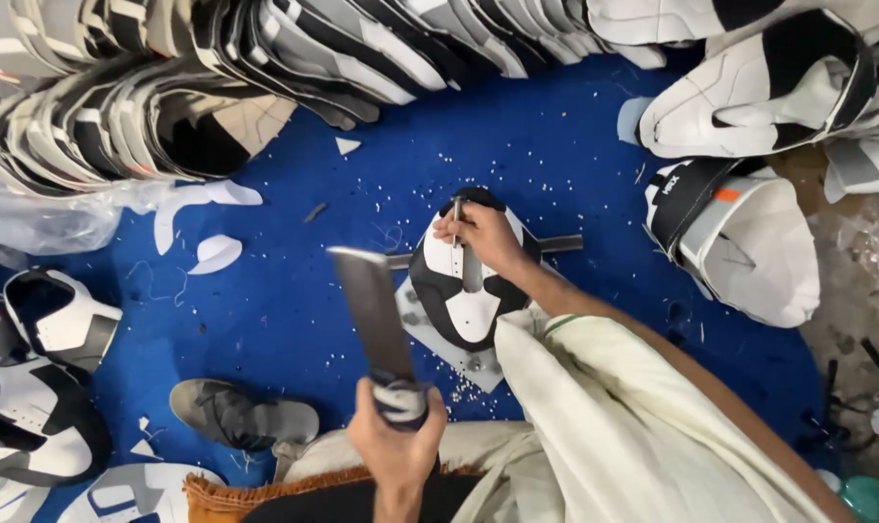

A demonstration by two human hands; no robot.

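1. Nearest the camera, the left hand [398, 441] is clenched round the taped handle of a broad flat grey metal bar [373, 310], which rises tilted up and away from the wrist.
2. Just left of it a foot in a dark grey shoe [246, 415] rests on the blue cloth floor covering [284, 291].
3. Further out, the right hand [483, 235] pinches a thin metal punch [457, 217], held nearly upright with its tip on a black-and-white shoe upper [468, 276].
4. That upper lies in the middle of the blue cloth, over a pale square board [454, 344] and a grey metal crossbar [555, 244].
5. Small white punched bits [463, 387] lie scattered about the board.
6. Farthest off, a row of stacked black-and-white uppers [216, 68] lines the top edge.
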